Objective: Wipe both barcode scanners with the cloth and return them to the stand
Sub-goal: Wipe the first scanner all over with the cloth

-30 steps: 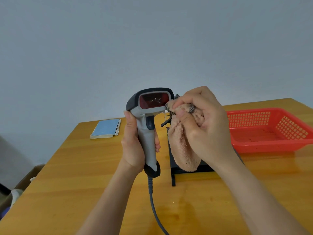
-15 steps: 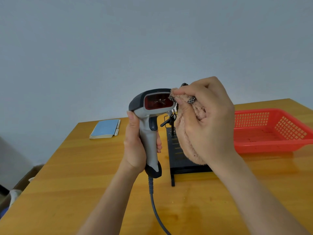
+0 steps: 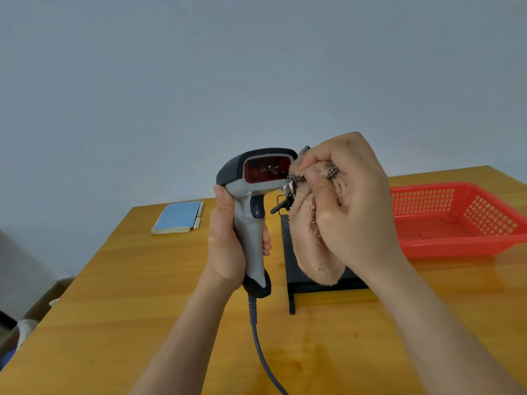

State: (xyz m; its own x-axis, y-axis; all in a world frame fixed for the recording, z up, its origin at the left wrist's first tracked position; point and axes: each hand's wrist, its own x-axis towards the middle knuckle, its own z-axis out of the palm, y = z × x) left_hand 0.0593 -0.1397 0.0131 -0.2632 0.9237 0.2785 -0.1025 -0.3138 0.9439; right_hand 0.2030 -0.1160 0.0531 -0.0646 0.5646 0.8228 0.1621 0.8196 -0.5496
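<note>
A grey and black barcode scanner (image 3: 252, 215) with a red window stands upright above the table, its handle wrapped by my left hand (image 3: 228, 246). Its grey cable (image 3: 261, 352) hangs down toward me. Bunched in my right hand (image 3: 350, 206) is a beige fluffy cloth (image 3: 313, 246), pressed against the right edge of the scanner's head. Behind the cloth on the table sits a black stand (image 3: 293, 277), mostly hidden. No second scanner shows.
A red plastic basket (image 3: 462, 220) sits at the right on the wooden table (image 3: 142, 295). A blue notebook (image 3: 178, 216) lies at the back left. The table's left edge drops to a cardboard box (image 3: 37, 306) on the floor.
My right hand rose with the cloth along the right side of the scanner's head, then came slightly down and right. The scanner stayed nearly still in my left hand.
</note>
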